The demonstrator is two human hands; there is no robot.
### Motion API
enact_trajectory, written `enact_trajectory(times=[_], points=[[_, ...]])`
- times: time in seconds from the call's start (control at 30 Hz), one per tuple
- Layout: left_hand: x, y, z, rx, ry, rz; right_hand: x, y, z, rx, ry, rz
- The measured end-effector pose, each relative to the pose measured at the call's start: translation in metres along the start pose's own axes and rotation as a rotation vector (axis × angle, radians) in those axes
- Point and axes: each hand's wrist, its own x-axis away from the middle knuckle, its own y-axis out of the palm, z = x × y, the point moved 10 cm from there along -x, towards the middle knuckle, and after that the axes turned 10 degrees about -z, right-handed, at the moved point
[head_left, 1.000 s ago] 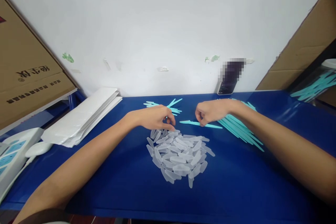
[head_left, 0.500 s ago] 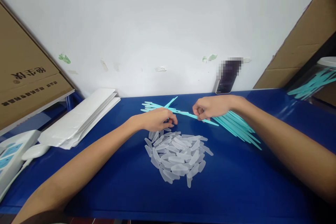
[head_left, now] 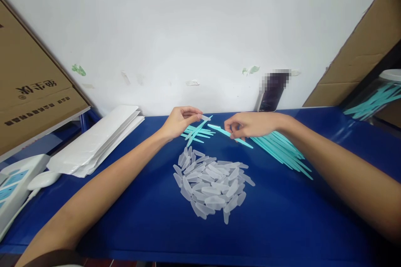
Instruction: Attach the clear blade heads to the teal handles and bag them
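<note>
My left hand [head_left: 180, 120] is raised above the blue table [head_left: 282, 217], pinching a small clear plastic cap [head_left: 206, 117] between thumb and fingers. My right hand [head_left: 247, 125] pinches a thin teal plastic stick [head_left: 230, 135] whose pointed tip faces the cap, a short gap apart. Below both hands lies a pile of several clear caps [head_left: 213, 185]. A small heap of teal sticks [head_left: 197, 132] lies under my left hand, and a larger bundle of teal sticks [head_left: 283, 150] lies under my right wrist.
A stack of white bags [head_left: 97, 139] lies at the left, with a cardboard box [head_left: 31, 91] behind it. A white device [head_left: 15, 183] sits at the left edge. A phone [head_left: 271, 91] leans on the wall. A jar of teal sticks [head_left: 376, 96] stands far right.
My left hand picked a clear cap from the pile and lifted it up and back. My right hand lifted the teal stick off the table and turned its tip toward the cap.
</note>
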Motion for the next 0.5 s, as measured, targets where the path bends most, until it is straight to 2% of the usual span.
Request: enact_trajectory(times=[0.3, 0.5], points=[[0.0, 0.002, -0.002, 0.032, -0.019, -0.034, 0.002, -0.004, 0.002, -0.009, -0.008, 0.037], [0.001, 0.018, -0.006, 0.02, -0.06, -0.106, 0.003, -0.014, -0.014, 0.038, -0.063, 0.147]])
